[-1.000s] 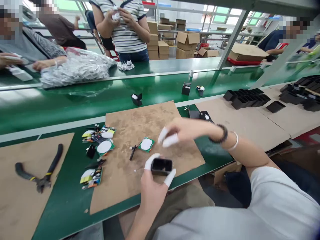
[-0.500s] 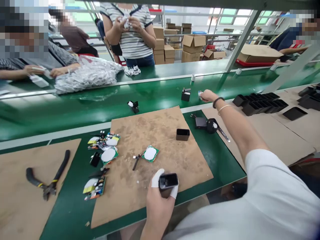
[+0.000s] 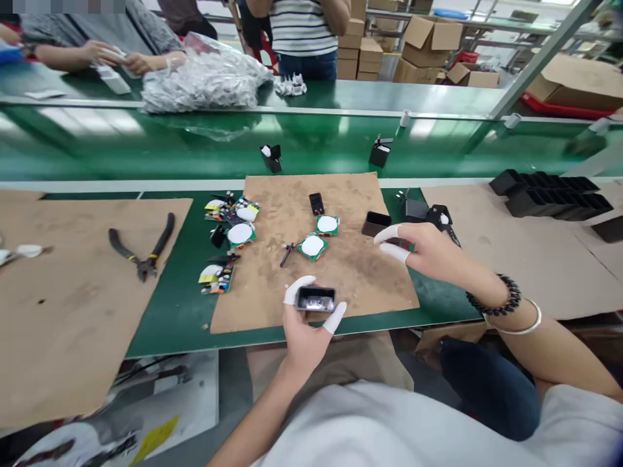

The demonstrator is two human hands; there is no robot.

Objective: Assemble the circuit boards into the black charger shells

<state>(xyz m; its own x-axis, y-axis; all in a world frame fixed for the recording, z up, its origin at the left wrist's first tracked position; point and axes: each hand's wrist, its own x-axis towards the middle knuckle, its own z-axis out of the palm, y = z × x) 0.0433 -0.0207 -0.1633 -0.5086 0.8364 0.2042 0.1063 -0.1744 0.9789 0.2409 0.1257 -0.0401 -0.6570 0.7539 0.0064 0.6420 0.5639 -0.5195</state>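
My left hand [image 3: 307, 331], with white finger cots, grips a black rectangular case [image 3: 315, 299] whose open top faces me. Over the right part of the cardboard mat [image 3: 272, 311], my right hand [image 3: 421, 250] has thumb and forefinger apart, also in white cots. Another black case [image 3: 376, 224] stands just beyond those fingertips; a dark patch between the fingers is unclear. Ahead of my left hand lie a green circuit board with a white round pad [image 3: 312, 246] and a second such board [image 3: 328, 225] beside a small black part [image 3: 316, 203].
Several circuit boards [image 3: 241, 233] lie left of the mat, and pliers [image 3: 146, 266] farther left. Black cases [image 3: 555, 194] stand in rows at right. Two black units [image 3: 379, 154] [image 3: 271, 157] sit on the green belt [image 3: 321, 139]. Beyond are co-workers and a plastic bag pile [image 3: 204, 78].
My right hand has come back from the belt to the mat's right side. A second circuit board with a black part now lies on the mat. The view has tilted down.
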